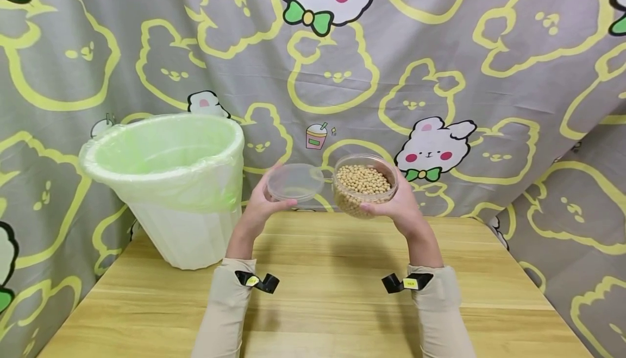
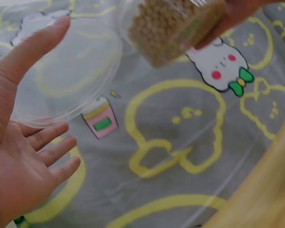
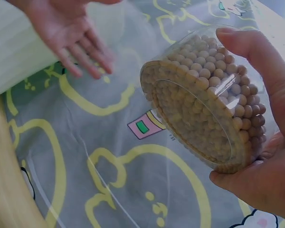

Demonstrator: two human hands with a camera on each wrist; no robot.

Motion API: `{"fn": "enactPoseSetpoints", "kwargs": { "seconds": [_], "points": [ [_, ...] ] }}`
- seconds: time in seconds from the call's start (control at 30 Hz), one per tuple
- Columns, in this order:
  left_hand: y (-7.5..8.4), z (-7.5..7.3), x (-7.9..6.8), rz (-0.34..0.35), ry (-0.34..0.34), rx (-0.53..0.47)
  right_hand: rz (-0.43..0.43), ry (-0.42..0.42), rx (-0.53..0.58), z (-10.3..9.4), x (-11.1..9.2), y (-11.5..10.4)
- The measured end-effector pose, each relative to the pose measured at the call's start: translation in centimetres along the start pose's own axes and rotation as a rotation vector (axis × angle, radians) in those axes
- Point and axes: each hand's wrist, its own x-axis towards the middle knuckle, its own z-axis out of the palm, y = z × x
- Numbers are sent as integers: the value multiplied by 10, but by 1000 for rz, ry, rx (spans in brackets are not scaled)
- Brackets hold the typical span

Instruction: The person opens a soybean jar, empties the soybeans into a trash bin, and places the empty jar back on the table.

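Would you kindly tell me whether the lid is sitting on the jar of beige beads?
No, the left hand holds the translucent lid apart from the open clear jar in the right hand.

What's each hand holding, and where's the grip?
Left hand: translucent round lid, held at its edge. Right hand: clear round tub of small beige balls, gripped around its outer side wall.

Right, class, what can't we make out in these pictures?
Head: floor of the white ribbed bin with green liner, hidden by its near rim.
Head: lettering on the yellow wrist labels, too small.
Head: fingertips of the right hand, hidden behind the clear round plastic container of beige balls.
Left wrist: the container's upper part, cut by the top edge.
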Motion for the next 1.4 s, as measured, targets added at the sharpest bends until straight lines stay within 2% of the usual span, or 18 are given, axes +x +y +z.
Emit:
{"fn": "enactPoseSetpoints", "kwargs": {
  "seconds": [0.23, 0.5, 0.63, 0.73, 0.87, 1.07, 1.4],
  "points": [
    [-29, 5, 5, -125, -57, 108, 21, 18, 13, -5, -1, -2],
    [-65, 10, 3, -239, -125, 223, 36, -6, 34, -3, 0, -1],
    [-78, 12, 1, -270, -152, 303, 33, -20, 39, -1, 0, 0],
    [-85, 14, 1, -287, -178, 316, 27, -24, 41, 0, 1, -1],
    [-93, 16, 0, -321, -204, 311, 13, -24, 33, 3, 1, -1],
    [-101, 17, -2, -321, -243, 363, -2, -31, 28, 5, 2, -2],
    [-103, 16, -5, -355, -256, 408, 6, -33, 34, 4, 2, 0]
  ]
}}
